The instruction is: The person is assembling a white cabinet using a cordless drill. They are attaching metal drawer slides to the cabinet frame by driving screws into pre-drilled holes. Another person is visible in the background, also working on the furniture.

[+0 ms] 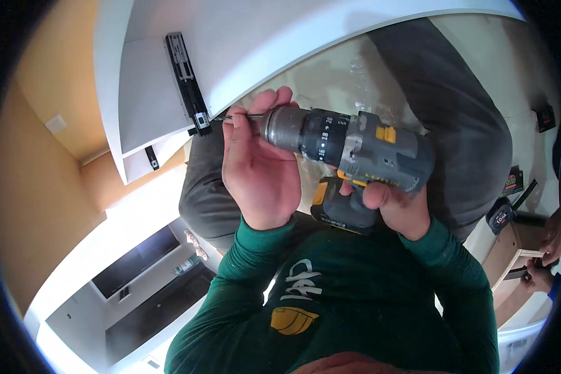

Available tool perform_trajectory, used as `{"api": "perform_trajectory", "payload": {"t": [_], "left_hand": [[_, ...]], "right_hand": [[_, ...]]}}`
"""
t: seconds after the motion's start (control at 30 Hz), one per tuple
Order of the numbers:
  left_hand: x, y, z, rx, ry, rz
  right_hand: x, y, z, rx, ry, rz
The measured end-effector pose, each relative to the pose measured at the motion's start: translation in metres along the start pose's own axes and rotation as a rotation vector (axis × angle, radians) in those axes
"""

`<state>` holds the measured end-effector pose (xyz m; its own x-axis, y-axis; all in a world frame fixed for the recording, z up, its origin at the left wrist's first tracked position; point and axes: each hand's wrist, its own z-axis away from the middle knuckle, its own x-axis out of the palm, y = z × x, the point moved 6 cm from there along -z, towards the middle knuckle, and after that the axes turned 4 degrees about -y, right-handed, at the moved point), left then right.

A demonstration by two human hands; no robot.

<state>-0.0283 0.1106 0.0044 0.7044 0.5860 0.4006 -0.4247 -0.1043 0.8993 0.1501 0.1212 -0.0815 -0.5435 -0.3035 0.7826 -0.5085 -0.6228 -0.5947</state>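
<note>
Mostly grey, the drill [356, 154] bears yellow accents.

The cordless drill [389, 153], grey and black with a yellow slider [386, 134] on top, is to the right of the black drawer slide [184, 78]. Its body is nearly level, its metal chuck [280, 126] pointing left toward the drawer slide's lower end. A thin metal bit [255, 116], partly covered, sits in the chuck. The black battery pack [346, 209], yellow-edged, is on the drill's side farther from the drawer slide.
</note>
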Motion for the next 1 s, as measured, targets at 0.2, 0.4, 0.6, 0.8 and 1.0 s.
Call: {"api": "perform_trajectory", "payload": {"t": [0.2,0.4,0.6,0.8,1.0], "left_hand": [[0.004,-0.008,-0.008,-0.092,-0.127,0.122],[0.008,-0.009,-0.012,-0.102,-0.075,0.089],[0.012,-0.008,0.001,-0.226,-0.007,0.21],[-0.006,0.004,-0.001,-0.119,0.008,0.276],[0.005,0.01,0.007,0.032,0.087,0.166]], "right_hand": [[0.006,-0.009,-0.005,0.016,0.001,0.014],[0.01,-0.037,-0.017,-0.177,-0.063,0.497],[0.019,-0.036,-0.011,-0.115,-0.057,0.491],[0.033,-0.029,-0.015,-0.138,-0.125,0.412],[0.042,0.008,-0.016,0.009,-0.098,-0.117]]}}
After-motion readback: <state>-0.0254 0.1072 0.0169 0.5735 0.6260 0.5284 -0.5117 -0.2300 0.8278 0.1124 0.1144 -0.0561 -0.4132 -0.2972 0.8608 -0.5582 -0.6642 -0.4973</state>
